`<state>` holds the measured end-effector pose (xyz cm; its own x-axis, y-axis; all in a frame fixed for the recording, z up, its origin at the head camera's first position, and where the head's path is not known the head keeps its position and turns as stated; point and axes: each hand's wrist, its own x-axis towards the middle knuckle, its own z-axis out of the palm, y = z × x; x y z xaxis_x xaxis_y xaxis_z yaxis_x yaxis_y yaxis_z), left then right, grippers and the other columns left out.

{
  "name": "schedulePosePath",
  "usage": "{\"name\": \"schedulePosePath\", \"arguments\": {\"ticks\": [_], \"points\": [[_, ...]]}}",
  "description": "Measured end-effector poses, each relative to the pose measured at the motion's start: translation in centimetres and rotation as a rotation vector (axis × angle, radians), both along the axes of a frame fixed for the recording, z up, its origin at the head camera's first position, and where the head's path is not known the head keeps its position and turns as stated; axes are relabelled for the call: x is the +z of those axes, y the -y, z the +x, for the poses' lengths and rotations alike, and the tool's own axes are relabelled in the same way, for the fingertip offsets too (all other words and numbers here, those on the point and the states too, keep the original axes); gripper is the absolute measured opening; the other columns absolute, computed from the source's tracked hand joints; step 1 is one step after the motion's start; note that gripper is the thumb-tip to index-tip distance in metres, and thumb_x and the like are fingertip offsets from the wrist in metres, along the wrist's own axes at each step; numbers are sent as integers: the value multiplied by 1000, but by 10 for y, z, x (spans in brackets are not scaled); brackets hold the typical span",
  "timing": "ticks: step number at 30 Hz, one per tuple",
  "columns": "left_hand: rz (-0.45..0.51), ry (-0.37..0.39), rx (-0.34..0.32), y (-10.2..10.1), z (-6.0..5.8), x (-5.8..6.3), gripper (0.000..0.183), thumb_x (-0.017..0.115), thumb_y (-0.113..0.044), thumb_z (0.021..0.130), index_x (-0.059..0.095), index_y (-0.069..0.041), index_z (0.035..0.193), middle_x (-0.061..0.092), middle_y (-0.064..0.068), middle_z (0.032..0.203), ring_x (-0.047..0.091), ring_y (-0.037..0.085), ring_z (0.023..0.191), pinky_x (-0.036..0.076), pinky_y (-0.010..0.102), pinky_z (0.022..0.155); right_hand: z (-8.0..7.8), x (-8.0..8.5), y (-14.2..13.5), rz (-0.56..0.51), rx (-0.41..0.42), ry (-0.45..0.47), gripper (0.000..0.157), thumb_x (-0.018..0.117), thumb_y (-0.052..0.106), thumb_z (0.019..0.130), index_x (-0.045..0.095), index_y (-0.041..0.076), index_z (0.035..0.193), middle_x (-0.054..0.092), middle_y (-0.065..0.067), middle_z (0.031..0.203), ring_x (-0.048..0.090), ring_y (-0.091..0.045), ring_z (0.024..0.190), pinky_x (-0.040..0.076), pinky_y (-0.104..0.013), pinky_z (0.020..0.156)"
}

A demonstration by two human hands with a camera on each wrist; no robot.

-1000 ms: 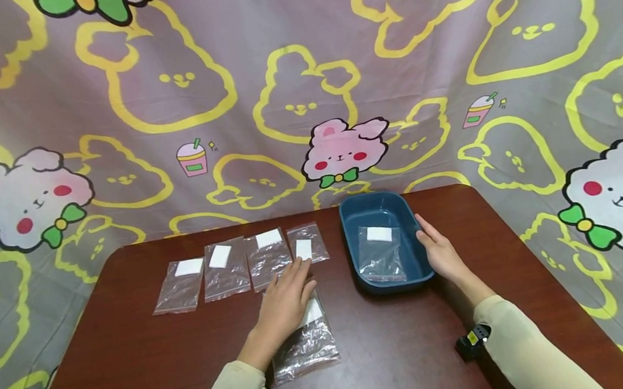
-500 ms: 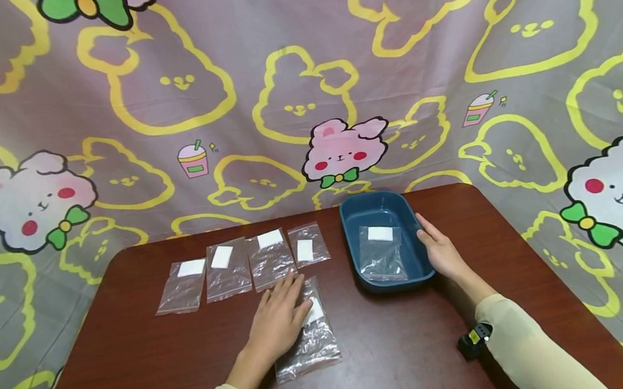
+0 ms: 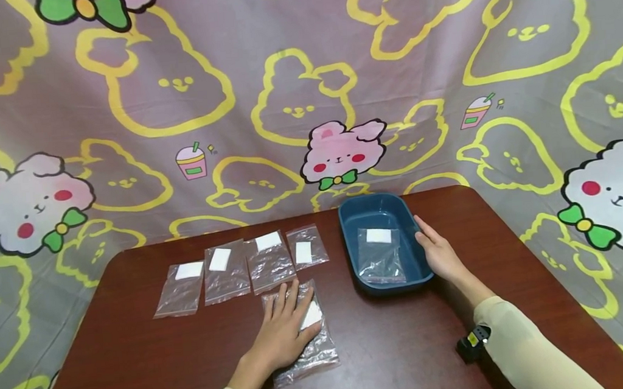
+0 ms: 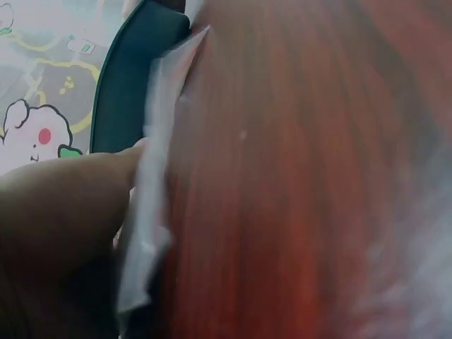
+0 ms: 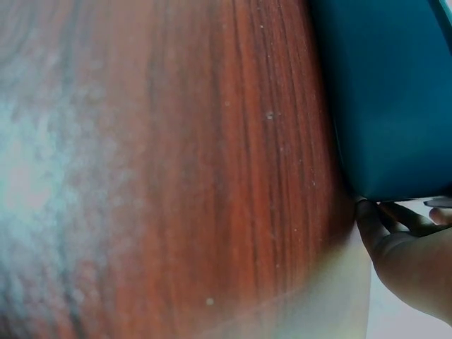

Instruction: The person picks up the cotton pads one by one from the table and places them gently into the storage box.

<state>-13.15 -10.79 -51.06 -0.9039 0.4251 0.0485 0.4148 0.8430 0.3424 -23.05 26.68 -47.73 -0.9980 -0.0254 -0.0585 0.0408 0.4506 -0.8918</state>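
My left hand (image 3: 281,337) lies with spread fingers on a clear zip bag (image 3: 318,353) with a white label, on the table's near middle. In the left wrist view the bag's edge (image 4: 152,183) rises pale beside the hand. My right hand (image 3: 444,256) touches the right side of a blue plastic bin (image 3: 351,246), its fingers straight along the outer wall. The right wrist view shows the fingertips (image 5: 366,208) at the bin's edge. Inside the bin is another labelled zip bag (image 3: 381,262).
Several smaller labelled zip bags stand in a row behind the left hand: the leftmost bag (image 3: 179,293), then a second bag (image 3: 230,283), a third bag (image 3: 270,268) and a rightmost bag (image 3: 315,243). A patterned curtain (image 3: 262,131) borders the brown table (image 3: 400,346).
My left hand has drawn back toward me from near the rightmost small bag and now lies on the near bag with fingers spread. The right hand and bin have stayed in place.
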Motion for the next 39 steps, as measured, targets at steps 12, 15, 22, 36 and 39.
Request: {"name": "schedulePosePath", "arguments": {"ticks": [12,15,22,36,39], "points": [[19,24,1,3,3,-1,66,48,-47,104,31,-14,159,15,20,165,7,42,151,5,63,119,0,-1,0,0,-4,-8,54,36,29,111,22,17,162,19,-15,165,14,-37,151,13,-58,120],[25,21,0,3,3,0,65,48,-46,104,32,-13,159,16,20,165,8,42,151,5,63,118,0,0,1,2,-7,2,54,36,30,111,21,18,162,19,-15,165,14,-37,151,13,-58,120],[27,29,1,3,3,0,64,49,-44,104,33,-13,159,16,19,165,8,42,151,5,63,118,1,1,2,0,-10,11,54,35,30,111,21,19,162,19,-14,166,14,-36,151,13,-58,120],[44,0,5,1,5,1,56,46,-32,107,35,-11,157,20,21,164,11,45,150,7,66,117,0,1,2,5,-13,8,55,36,32,111,21,19,162,19,-14,166,14,-36,151,13,-58,120],[50,-8,7,1,6,0,55,46,-30,107,35,-10,157,21,21,163,12,45,150,7,66,117,0,1,2,3,-11,8,55,36,32,111,21,19,162,19,-15,165,14,-37,151,13,-58,120]]}}
